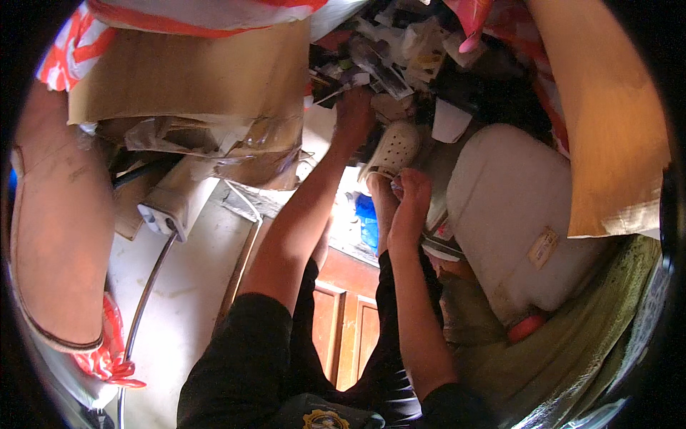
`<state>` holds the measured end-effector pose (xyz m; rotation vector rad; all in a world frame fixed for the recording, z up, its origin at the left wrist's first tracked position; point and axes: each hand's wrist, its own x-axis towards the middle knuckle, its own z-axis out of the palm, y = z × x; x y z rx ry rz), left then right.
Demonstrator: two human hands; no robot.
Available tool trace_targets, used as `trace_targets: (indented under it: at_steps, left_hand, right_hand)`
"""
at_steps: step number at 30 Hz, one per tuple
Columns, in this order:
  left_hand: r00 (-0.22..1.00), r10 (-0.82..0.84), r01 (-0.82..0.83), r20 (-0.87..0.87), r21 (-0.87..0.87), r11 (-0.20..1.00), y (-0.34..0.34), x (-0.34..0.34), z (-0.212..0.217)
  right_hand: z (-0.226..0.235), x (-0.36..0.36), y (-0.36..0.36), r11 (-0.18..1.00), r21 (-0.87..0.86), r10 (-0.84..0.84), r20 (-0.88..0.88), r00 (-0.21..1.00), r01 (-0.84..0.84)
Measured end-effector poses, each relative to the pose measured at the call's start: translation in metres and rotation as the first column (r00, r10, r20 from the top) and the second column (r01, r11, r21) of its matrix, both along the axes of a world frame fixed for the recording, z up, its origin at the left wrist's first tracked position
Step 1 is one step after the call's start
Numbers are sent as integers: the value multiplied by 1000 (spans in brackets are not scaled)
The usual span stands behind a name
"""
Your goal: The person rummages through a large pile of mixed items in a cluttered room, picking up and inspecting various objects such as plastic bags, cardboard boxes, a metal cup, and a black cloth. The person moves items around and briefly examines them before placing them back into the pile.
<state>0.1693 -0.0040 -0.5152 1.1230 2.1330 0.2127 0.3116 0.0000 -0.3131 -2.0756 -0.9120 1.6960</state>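
I log: left hand [355,109] at 12 o'clock, by jumble [388,77]; right hand [411,194] curled beside 1-o'clock clog [395,149]; cannot tell either grip.

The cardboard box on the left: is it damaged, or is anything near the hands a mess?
Yes, both. The cardboard box looks torn and crumpled along its lower edge, with loose, shiny tape. Around the left hand, mixed scraps lie jumbled in no visible order.
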Motion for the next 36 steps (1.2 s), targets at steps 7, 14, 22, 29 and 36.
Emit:
trace_targets:
  at_steps: [7,14,22,29,36]
  left_hand:
    - [712,-372,501,-596,58,864,92,-71,-61]
    - [815,-350,469,-462,172,866,41,-78,-3]
    - [755,235,-295,612,-3,955,3,-73,328]
    - [517,452,-487,727,-185,854,-7,-115,561]
    - [464,373,-463,803,-139,875,8,-132,649]
  right_hand:
    - [2,-4,2,999,-26,-28,27,999,28]
    - [12,-9,4,992,-106,-75,-67,995,67]
    - [148,-31,41,997,-71,-40,-386,922,14]
    - [317,-84,65,998,41,59,-617,785,-43]
    - [425,-101,99,987,140,144,-586,798,-75]
